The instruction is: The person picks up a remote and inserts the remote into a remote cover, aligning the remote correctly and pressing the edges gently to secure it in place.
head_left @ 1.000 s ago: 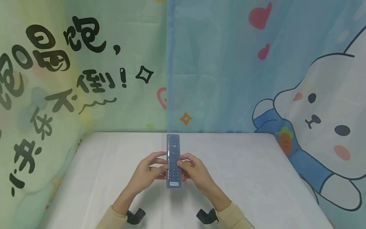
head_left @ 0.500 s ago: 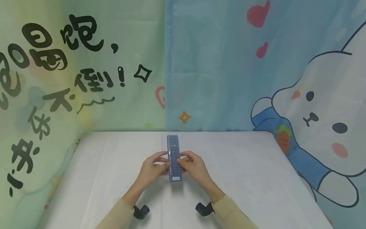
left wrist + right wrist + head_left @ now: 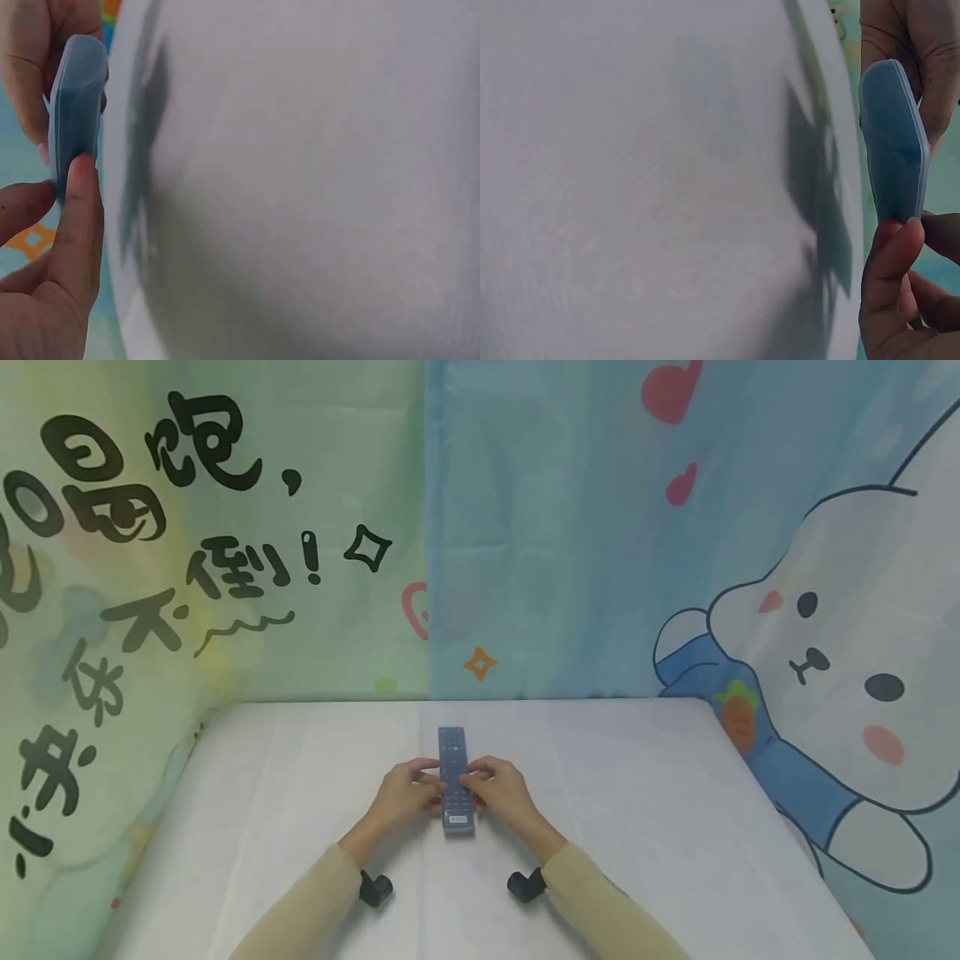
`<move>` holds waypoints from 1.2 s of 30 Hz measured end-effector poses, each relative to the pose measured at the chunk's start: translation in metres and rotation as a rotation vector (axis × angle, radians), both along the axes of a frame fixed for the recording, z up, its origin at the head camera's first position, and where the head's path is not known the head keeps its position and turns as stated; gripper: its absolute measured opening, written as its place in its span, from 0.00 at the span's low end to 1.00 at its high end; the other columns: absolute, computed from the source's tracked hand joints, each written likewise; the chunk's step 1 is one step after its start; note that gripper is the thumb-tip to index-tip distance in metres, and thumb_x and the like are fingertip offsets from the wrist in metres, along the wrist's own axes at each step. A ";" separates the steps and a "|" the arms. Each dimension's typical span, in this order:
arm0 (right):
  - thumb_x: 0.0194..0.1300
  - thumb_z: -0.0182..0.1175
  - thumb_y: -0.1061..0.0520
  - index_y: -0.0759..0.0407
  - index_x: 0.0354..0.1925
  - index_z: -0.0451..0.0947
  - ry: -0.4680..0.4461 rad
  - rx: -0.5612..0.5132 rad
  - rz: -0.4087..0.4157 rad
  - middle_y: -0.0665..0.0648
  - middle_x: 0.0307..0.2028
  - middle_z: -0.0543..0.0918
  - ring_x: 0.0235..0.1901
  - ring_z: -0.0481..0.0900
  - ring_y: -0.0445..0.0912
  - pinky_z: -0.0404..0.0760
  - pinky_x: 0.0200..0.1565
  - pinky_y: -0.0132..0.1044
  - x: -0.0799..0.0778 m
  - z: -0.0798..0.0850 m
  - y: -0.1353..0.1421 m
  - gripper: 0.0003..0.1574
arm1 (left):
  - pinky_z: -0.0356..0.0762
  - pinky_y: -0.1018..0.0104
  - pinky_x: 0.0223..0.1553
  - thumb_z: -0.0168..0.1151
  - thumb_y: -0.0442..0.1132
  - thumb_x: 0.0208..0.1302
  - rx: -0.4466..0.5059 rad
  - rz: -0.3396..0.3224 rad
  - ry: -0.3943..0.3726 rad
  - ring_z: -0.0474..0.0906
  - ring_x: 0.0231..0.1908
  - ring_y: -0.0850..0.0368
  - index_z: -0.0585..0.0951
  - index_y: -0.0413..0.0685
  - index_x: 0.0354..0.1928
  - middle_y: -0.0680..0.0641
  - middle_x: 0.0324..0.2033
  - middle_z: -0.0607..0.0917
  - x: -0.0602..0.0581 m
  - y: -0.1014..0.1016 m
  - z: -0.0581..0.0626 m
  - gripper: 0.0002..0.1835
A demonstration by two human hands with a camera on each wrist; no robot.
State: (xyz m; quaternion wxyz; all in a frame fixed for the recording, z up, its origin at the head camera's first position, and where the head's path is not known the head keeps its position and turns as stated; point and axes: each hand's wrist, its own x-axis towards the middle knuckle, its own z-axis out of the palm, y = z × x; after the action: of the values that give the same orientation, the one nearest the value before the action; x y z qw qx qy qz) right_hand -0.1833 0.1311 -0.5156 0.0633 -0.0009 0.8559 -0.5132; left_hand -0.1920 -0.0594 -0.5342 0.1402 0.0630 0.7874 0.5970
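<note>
A blue remote control with rows of buttons and a white label at its near end is held between both hands in the head view. The left hand pinches its left edge with the thumb on top, while the right hand pinches the right edge in the same way. In the left wrist view the end of the remote control faces the camera, above the table. From the right wrist, the remote control's smooth underside shows, with fingertips at its lower edge. Some fingers are hidden beneath it.
A white-covered table lies beneath the hands. Behind it hang a green curtain with black lettering and a blue curtain with a cartoon rabbit. A black wrist device sits at the left cuff, another wrist device at the right.
Both hands have carried the remote control lower and farther from the camera, toward the table, keeping the same pinch. More of the sleeves now shows, and the head view has shifted slightly.
</note>
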 end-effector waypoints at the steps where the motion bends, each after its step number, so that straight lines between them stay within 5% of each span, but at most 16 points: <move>1: 0.65 0.66 0.58 0.70 0.52 0.79 -0.007 0.010 0.002 0.54 0.27 0.82 0.20 0.79 0.44 0.80 0.26 0.37 -0.001 -0.002 0.000 0.21 | 0.84 0.65 0.34 0.65 0.30 0.64 -0.011 0.000 -0.010 0.87 0.35 0.50 0.72 0.33 0.65 0.37 0.43 0.86 -0.001 0.000 -0.002 0.28; 11: 0.67 0.66 0.57 0.69 0.50 0.79 -0.069 0.054 -0.002 0.53 0.22 0.81 0.19 0.78 0.43 0.79 0.24 0.33 -0.004 -0.016 -0.003 0.19 | 0.84 0.66 0.34 0.65 0.34 0.65 -0.090 -0.012 -0.046 0.87 0.34 0.52 0.73 0.34 0.65 0.41 0.39 0.87 -0.003 0.002 -0.014 0.27; 36: 0.69 0.64 0.55 0.69 0.49 0.78 -0.076 0.075 0.000 0.53 0.23 0.81 0.19 0.78 0.42 0.80 0.24 0.32 -0.002 -0.020 -0.005 0.19 | 0.84 0.65 0.35 0.67 0.39 0.65 -0.126 0.036 -0.074 0.86 0.29 0.56 0.76 0.34 0.59 0.45 0.36 0.87 0.003 -0.008 -0.015 0.25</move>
State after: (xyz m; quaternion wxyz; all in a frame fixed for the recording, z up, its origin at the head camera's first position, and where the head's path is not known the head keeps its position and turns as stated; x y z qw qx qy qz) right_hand -0.1855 0.1266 -0.5356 0.0957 0.0208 0.8717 -0.4802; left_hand -0.1895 -0.0676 -0.5497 0.1618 0.0178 0.8186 0.5507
